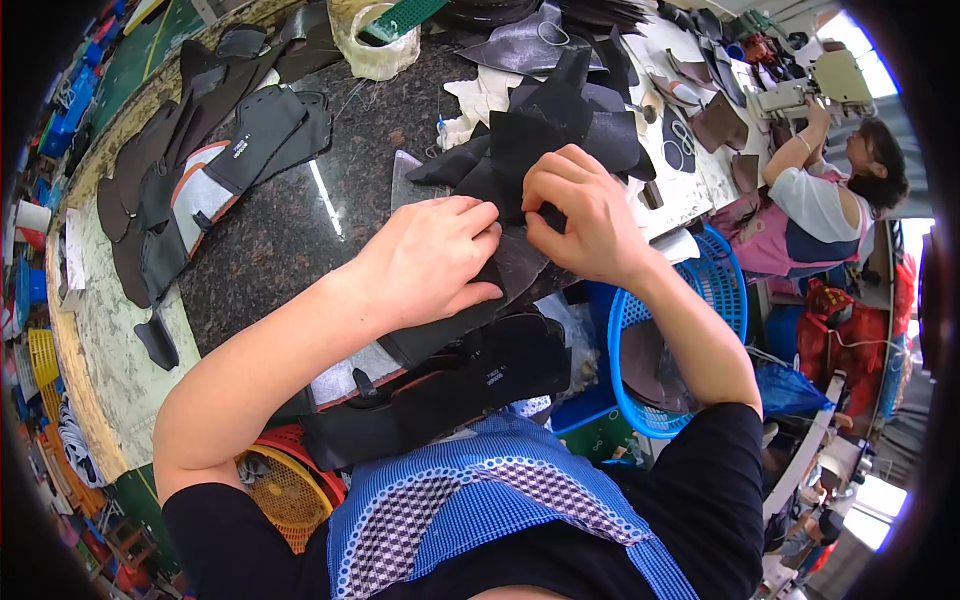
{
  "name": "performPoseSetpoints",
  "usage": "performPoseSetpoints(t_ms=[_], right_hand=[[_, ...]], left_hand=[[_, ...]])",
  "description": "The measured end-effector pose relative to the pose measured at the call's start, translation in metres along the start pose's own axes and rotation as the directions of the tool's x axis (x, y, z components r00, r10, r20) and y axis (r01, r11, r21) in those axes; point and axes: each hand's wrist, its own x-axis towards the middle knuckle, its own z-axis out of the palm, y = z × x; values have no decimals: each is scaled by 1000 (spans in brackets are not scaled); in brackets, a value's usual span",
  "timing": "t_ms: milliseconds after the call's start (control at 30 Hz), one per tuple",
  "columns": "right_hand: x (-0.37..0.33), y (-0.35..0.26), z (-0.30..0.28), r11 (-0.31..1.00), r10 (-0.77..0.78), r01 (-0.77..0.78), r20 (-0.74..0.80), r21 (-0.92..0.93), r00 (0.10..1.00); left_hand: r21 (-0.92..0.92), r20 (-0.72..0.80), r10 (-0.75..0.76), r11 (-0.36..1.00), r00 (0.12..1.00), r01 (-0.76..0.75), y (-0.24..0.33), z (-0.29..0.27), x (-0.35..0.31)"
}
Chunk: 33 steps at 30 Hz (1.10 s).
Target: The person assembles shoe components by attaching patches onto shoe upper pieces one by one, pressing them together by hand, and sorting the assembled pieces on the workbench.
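Observation:
My right hand [585, 215] is closed in a pinch at the edge of a black leather piece [515, 150]. Close beside it, my left hand [430, 260] has its fingers curled over the same dark pieces, its thumb lying lower on a dark brown leather piece [518, 262]. What sits under the left fingertips is hidden. More black cut pieces [610, 135] are heaped just beyond the hands. Below my forearms, a black boot upper [460, 375] with a grey lining lies along the table's near edge, partly covered by my left arm.
Under the hands is a dark speckled stone slab [280, 270]. Black uppers [265, 130] lie at left. A whitish tub [375, 50] with a green-handled tool stands at the back. Blue [740, 290] and yellow [285, 500] baskets flank me. A co-worker [815, 200] sits at a sewing machine [840, 78].

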Motion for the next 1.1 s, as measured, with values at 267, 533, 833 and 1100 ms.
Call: performPoseSetpoints(t_ms=[267,533,833,1100], right_hand=[[17,50,-64,610,721,-159,-461,776,517],[15,3,-68,128,712,28,-111,991,694],[33,-89,-10,316,473,-209,38,925,880],[25,-129,24,691,129,-120,41,713,991]], left_hand=[[22,61,-33,999,998,32,-1,-5,12],[-476,-141,-334,849,932,232,-12,-37,2],[-988,58,-681,64,730,138,12,-75,-77],[-531,-241,-394,818,887,219,50,-80,-167]])
